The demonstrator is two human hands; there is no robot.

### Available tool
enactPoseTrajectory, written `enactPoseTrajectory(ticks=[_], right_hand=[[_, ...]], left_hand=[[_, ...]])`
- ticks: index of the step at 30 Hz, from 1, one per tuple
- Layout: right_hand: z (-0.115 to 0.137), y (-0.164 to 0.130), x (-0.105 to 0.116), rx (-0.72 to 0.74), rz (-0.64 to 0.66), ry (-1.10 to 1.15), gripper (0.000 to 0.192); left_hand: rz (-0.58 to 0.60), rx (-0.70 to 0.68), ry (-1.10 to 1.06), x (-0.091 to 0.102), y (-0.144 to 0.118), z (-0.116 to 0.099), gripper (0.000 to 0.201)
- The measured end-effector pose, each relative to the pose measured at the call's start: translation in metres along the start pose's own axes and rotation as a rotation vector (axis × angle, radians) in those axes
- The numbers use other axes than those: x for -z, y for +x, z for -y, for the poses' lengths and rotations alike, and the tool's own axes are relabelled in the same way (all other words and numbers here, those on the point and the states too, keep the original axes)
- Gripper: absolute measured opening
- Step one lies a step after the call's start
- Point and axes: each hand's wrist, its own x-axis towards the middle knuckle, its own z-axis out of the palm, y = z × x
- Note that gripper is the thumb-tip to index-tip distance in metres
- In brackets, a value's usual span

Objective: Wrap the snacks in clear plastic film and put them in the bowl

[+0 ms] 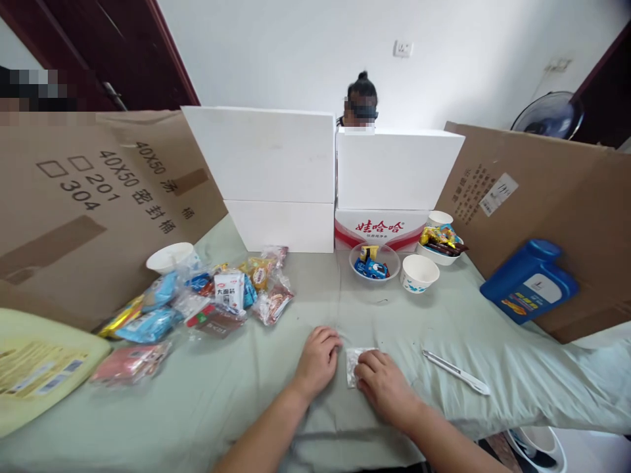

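Observation:
My left hand rests on the green cloth with its fingers curled in; nothing shows in it. Just to its right lies a small flat packet, whitish and partly see-through. The curled fingers of my right hand cover its right side and grip it; their tips are partly hidden. Farther right is a white utility knife, apart from both hands. Beyond my hands stand a clear plastic bowl with small blue and yellow packets and a white paper bowl.
Snack packets are heaped at left, near a pink packet and a yellow-green bottle. A blue bottle stands at right. White boxes and cardboard panels enclose the table. A person is behind.

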Motion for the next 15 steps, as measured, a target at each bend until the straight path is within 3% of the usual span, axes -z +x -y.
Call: enactPoseTrajectory(ticks=[3, 5, 8, 10, 12, 15], right_hand=[[-0.017, -0.010, 0.008, 0.069, 0.042, -0.025, 0.007], [-0.041, -0.008, 0.028, 0.080, -0.048, -0.034, 0.017], [-0.096, 0.014, 0.076, -0.118, -0.249, -0.163, 0.032], [-0.135, 0.037, 0.109, -0.334, -0.266, -0.285, 0.033], [-0.170, 0.061, 0.132, -0.417, -0.229, -0.315, 0.034], [-0.205, 0.089, 0.143, -0.472, -0.041, -0.296, 0.023]], left_hand=[[-0.059, 0.062, 0.058, -0.003, 0.001, 0.006, 0.023], [-0.046, 0.067, 0.080, -0.004, 0.002, 0.007, 0.021], [-0.038, 0.079, 0.094, -0.005, 0.004, 0.004, 0.018], [-0.036, 0.080, 0.099, -0.004, 0.004, 0.003, 0.017], [-0.033, 0.076, 0.104, -0.003, 0.005, 0.002, 0.017], [-0.033, 0.078, 0.106, -0.003, 0.006, 0.000, 0.017]])
